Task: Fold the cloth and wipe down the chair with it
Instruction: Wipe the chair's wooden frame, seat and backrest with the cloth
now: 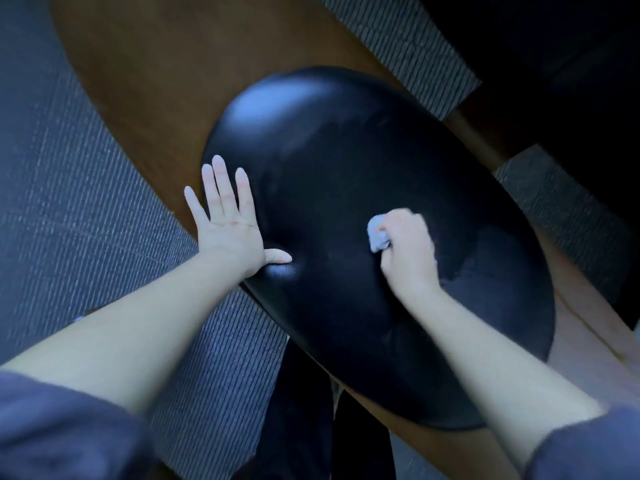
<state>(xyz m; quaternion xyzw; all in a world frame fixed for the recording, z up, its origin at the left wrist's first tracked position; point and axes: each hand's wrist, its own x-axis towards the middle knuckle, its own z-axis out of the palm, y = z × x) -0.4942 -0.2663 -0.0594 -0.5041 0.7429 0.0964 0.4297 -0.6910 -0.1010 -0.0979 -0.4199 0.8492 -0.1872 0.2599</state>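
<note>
at the near edge, at 7 and 5 o'clock, two dark blue sleeves (62, 427) end and bare forearms reach forward. between them, at 6 o'clock, i see dark trouser legs (298, 410).

the left hand (228, 230) is fully open with the fingers straight and spread. its palm lies over the 9 o'clock edge of the black chair seat (329, 140), and the thumb (278, 255) presses a small dent into the cushion. it holds nothing; i judge it steadies the chair.

the right hand (408, 251) is closed in a fist around the cloth (378, 233), a small pale bundle that comes out at the 10 o'clock side of the fist and touches the seat. this hand is a little blurred, so i cannot tell how neatly the cloth is folded.

the seat is glossy, oval and padded; its long axis runs from about 11 o'clock to 5 o'clock. the right hand is near the middle of the seat, so it is the nearer hand for wiping. most of the far surface lies from it toward 11 and 12 o'clock, and i judge that the next strokes should go this way, along the long axis.

further out are a brown wooden surface (138, 81) and a grey ribbed carpet (69, 202). no brand, label or writing can be read.
</note>
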